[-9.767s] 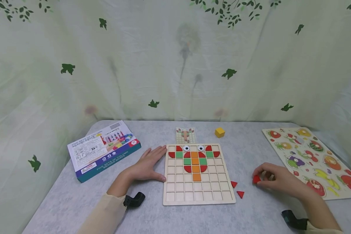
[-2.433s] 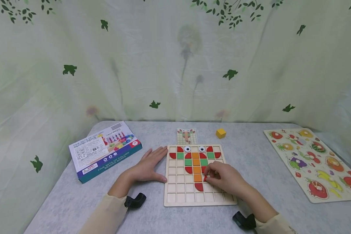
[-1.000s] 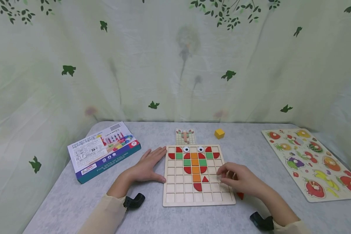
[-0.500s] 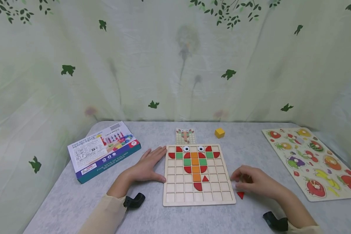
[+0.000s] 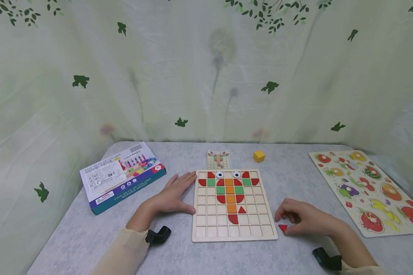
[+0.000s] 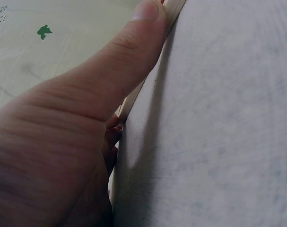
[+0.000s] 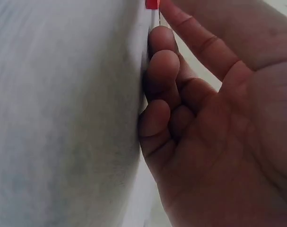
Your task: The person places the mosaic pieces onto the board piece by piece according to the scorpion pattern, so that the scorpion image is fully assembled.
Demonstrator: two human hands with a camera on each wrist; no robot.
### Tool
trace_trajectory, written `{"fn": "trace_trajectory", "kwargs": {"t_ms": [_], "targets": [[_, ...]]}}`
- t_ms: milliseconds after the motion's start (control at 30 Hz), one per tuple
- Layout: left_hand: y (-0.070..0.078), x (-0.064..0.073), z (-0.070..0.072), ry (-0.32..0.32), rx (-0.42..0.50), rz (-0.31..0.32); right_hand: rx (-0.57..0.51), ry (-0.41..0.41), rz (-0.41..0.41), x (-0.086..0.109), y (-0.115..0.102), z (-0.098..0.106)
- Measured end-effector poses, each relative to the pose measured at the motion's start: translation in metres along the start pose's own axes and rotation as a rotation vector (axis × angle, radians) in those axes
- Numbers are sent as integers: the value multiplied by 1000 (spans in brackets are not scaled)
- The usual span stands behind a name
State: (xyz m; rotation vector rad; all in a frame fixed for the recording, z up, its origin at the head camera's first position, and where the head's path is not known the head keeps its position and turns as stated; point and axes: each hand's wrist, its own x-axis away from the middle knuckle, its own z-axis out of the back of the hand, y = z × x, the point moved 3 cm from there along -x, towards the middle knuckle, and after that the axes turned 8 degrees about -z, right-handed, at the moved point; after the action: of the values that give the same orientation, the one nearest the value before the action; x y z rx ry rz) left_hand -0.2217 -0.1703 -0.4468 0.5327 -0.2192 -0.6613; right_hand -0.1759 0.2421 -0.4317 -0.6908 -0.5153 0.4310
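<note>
A wooden grid board lies on the table with red, green and orange pieces and two eye pieces in its cells. My left hand rests along its left edge, fingers straight; in the left wrist view the thumb touches the board's side. A red triangle sits in a cell right of the lowest orange square, and a red quarter circle lies below that square. Right of the board, my right hand has its thumb at another red triangle on the table, the index fingertip slightly apart from it.
A pattern card lies behind the board, and a yellow cube stands to its right. At the left is a boxed toy set. A fruit-picture board lies at the right. A curtain hangs behind the table.
The right hand placed a red quarter circle, then a red triangle, on the board. It let go and moved right, down to the triangle on the table. The left hand stayed put.
</note>
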Motion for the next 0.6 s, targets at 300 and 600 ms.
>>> {"fn": "trace_trajectory", "kwargs": {"t_ms": [300,600], "targets": [[0,0,1,-2,0,1,41,112,-8,-4,0,-3],[0,0,0,0,1,-2,85,183,-32,-5,-5,-4]]}}
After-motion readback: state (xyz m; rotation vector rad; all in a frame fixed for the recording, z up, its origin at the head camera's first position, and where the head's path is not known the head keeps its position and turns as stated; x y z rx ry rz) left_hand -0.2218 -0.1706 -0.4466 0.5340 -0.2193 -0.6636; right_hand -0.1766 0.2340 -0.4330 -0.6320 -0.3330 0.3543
